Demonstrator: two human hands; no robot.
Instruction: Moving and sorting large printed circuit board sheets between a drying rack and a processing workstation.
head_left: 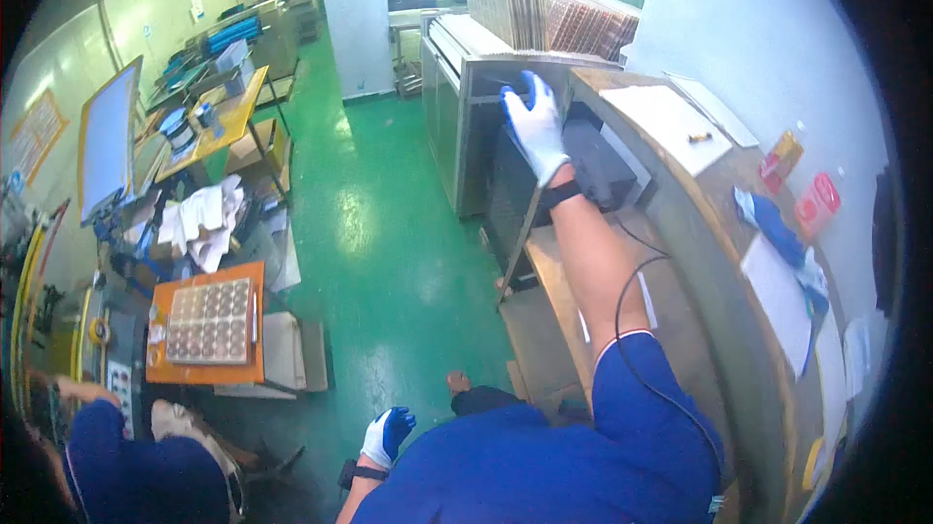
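Blue-coated fingers [533, 85] of the right hand [536, 130] are spread empty near a boxy metal cabinet [449, 130]; whether the left hand [387, 436] is clenched cannot be told.

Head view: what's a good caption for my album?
Gloved right hand raised and open, gloved left hand low, green floor and cabinet beyond.

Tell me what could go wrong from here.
The dark cable crossing beside the raised right arm might snag if the right hand reaches further. The upright panels standing in a row on the metal cabinet could topple if bumped. A co-worker is nearby on the left, so a sudden turn might cause a collision.
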